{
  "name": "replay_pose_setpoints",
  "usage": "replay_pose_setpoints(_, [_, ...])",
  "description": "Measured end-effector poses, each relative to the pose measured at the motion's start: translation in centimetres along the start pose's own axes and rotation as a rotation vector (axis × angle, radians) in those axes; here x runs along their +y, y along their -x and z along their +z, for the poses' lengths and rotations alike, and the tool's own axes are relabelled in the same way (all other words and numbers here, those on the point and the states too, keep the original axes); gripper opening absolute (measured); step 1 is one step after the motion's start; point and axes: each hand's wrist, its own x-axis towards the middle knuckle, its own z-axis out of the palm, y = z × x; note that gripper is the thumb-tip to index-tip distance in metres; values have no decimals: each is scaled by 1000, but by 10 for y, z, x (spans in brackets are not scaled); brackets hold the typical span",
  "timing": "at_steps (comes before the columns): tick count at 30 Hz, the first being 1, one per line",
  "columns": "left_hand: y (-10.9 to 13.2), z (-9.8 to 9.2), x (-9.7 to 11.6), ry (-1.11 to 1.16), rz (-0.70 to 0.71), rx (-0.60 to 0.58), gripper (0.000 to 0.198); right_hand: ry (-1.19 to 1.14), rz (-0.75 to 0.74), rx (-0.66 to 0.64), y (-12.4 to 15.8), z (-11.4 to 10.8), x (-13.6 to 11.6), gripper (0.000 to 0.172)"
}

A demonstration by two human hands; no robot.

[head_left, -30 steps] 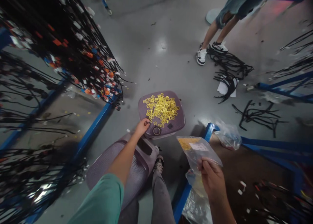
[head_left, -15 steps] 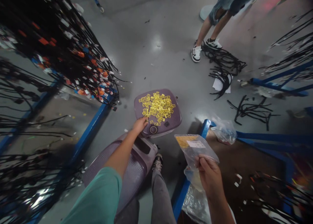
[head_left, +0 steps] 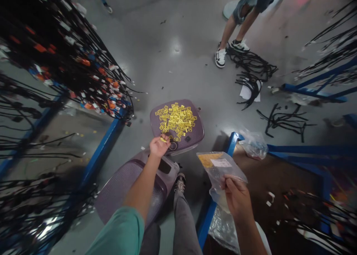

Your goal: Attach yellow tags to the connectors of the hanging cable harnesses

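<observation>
My left hand (head_left: 158, 147) is turned palm up at the near left edge of a purple plastic stool (head_left: 196, 138). Its fingers curl around a small yellow plastic piece (head_left: 163, 139); whether it holds more than one I cannot tell. A loose heap of yellow plastic pieces (head_left: 178, 117) covers much of the stool top, beside that hand. My right hand (head_left: 236, 195) pinches the edge of a clear plastic bag (head_left: 220, 171) with a white label. Yellow pieces show in the bag's far left corner.
A purple chair (head_left: 125, 188) lies below my left arm. Racks of black cables (head_left: 92, 69) stand at left. A blue-framed cart (head_left: 208, 225) is at right, with another plastic bag (head_left: 255, 145) on its corner. Farther off, a person (head_left: 237, 28) stands near cables (head_left: 255, 63) on the floor.
My left hand has turned from palm down at the heap to palm up, now with a yellow piece in its fingers. My right hand still holds the bag. The whole view has shifted slightly.
</observation>
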Motion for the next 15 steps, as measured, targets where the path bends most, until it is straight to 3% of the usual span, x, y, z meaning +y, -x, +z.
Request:
replay_pose_setpoints(4, [-18, 21, 3, -240, -55, 9, 40, 20, -59, -19, 0, -5, 3, 27])
replay_pose_setpoints(9, [-33, 48, 7, -611, -63, 78, 21, 18, -71, -26, 1, -6, 2, 27])
replay_pose_setpoints(15, [-36, 54, 4, -728, -87, 75, 17, 26, -67, -16, 3, -7, 0, 25])
